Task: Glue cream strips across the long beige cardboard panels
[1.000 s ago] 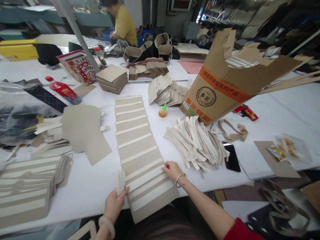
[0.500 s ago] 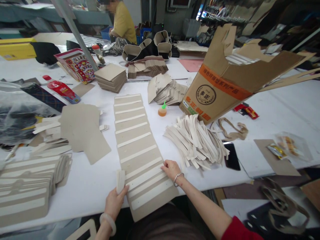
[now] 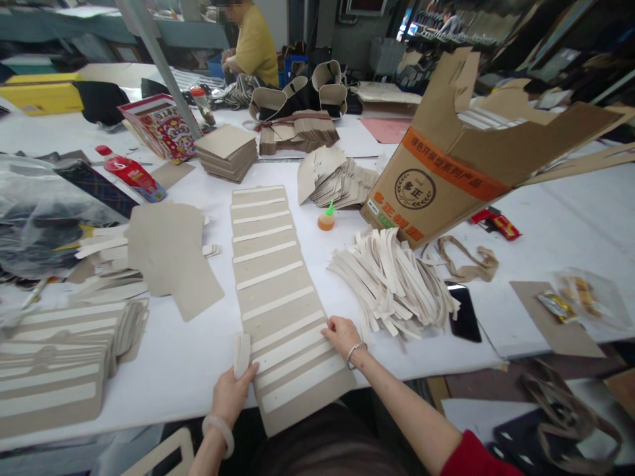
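Note:
A row of overlapping grey-beige boards runs away from me across the white table, each with a pale strip lying across it. My left hand is closed on a small bundle of pale strips, held upright at the boards' left edge. Its thumb reaches the left end of one strip on a near board. My right hand pinches the right end of a pale strip on that board, fingertips pressed together. The nearest board overhangs the table edge towards my lap.
Right of the boards lie a heap of loose strips, a phone and a cardboard box. A green-tipped glue bottle stands beyond. To the left are stacked stripped boards, plain boards and a red bottle.
The view has shifted slightly, so everything appears a little further right. Both hands keep nearly the same place on the boards, and the left still holds its bundle.

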The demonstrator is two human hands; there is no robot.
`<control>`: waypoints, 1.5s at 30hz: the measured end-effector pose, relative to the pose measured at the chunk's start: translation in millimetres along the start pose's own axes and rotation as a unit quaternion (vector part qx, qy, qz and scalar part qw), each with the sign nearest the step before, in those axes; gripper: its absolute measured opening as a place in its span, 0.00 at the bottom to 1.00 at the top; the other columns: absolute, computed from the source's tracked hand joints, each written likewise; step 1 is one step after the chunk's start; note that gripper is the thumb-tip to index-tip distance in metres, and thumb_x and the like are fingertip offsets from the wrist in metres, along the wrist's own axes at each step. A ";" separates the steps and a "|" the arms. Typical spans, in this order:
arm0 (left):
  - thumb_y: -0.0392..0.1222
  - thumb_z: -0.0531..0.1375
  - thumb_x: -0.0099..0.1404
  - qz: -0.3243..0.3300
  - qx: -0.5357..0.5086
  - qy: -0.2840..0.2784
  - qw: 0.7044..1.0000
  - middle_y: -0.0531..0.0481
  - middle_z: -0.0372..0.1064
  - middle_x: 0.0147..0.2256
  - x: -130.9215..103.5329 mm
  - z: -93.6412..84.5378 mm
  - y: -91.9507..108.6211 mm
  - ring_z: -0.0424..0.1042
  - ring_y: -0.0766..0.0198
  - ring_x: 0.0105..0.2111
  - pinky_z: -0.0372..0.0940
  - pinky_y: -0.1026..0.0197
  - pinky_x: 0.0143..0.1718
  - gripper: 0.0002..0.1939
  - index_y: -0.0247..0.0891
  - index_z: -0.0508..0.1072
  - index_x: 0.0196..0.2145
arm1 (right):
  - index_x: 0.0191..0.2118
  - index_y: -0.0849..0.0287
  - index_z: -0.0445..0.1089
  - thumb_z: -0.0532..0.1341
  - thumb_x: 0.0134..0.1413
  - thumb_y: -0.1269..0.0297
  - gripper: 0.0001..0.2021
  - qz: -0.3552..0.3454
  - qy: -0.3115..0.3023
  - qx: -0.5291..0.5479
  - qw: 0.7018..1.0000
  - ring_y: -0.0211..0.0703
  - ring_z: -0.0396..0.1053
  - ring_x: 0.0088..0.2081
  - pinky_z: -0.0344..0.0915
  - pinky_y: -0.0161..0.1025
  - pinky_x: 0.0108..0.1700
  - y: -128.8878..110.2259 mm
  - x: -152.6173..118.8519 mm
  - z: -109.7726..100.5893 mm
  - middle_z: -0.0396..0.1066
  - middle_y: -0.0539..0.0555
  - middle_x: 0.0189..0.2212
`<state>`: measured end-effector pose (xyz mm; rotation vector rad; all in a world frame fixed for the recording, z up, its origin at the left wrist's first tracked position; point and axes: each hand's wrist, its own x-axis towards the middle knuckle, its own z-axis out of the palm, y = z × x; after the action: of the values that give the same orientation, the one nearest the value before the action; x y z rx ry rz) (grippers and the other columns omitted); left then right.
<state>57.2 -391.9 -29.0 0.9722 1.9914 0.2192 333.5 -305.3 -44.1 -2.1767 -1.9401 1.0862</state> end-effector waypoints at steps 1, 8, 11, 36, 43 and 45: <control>0.60 0.52 0.53 -0.002 -0.001 0.000 1.000 0.53 0.61 0.13 0.7 0.4 -0.6 0.64 0.59 0.19 0.57 0.60 0.24 0.22 0.38 0.67 0.19 | 0.22 0.58 0.67 0.60 0.45 0.62 0.07 0.000 0.001 -0.001 1.000 0.39 0.64 0.29 0.52 0.33 0.31 -0.1 0.1 -0.1 0.70 0.51 0.23; 0.55 0.52 0.56 0.023 -0.011 0.022 0.999 0.52 0.62 0.13 0.0 3.9 -0.3 0.66 0.61 0.19 0.57 0.62 0.24 0.20 0.35 0.69 0.21 | 0.21 0.59 0.66 0.58 0.47 0.62 0.09 -0.016 -0.010 -0.005 1.000 0.38 0.63 0.27 0.52 0.33 0.30 0.0 -0.7 -1.0 0.69 0.51 0.21; 0.53 0.53 0.56 0.018 -0.010 0.037 0.999 0.49 0.66 0.15 1.6 5.0 -3.0 0.68 0.60 0.23 0.58 0.63 0.25 0.19 0.32 0.72 0.25 | 0.20 0.58 0.64 0.57 0.47 0.61 0.10 -0.031 -0.011 -0.007 0.999 0.38 0.62 0.25 0.51 0.33 0.29 2.8 2.0 1.3 0.68 0.51 0.20; 0.55 0.51 0.59 0.032 0.013 0.069 0.997 0.39 0.74 0.31 -0.8 11.4 -8.4 0.71 0.59 0.32 0.58 0.63 0.32 0.23 0.30 0.73 0.32 | 0.19 0.57 0.61 0.56 0.47 0.58 0.12 -0.056 -0.015 -0.037 0.998 0.39 0.63 0.24 0.51 0.33 0.27 8.9 6.6 6.5 0.66 0.49 0.18; 0.55 0.52 0.58 0.016 -0.020 0.065 0.998 0.41 0.74 0.28 -0.9 10.7 -9.5 0.70 0.60 0.30 0.58 0.64 0.30 0.23 0.29 0.74 0.29 | 0.20 0.57 0.60 0.55 0.48 0.57 0.12 -0.059 -0.021 -0.047 0.997 0.40 0.63 0.24 0.51 0.34 0.28 8.0 6.7 4.5 0.66 0.50 0.18; 0.54 0.53 0.59 0.011 -0.029 0.064 0.997 0.42 0.73 0.27 -0.8 10.8 -10.0 0.70 0.61 0.29 0.58 0.64 0.30 0.23 0.30 0.74 0.28 | 0.20 0.56 0.60 0.54 0.48 0.57 0.12 -0.058 -0.024 -0.050 0.997 0.40 0.63 0.24 0.51 0.34 0.28 7.1 6.5 3.6 0.66 0.50 0.18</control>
<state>60.4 -401.4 -39.7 0.9649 2.0789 0.3581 337.7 -302.6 -53.1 -2.0709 -2.1562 1.0564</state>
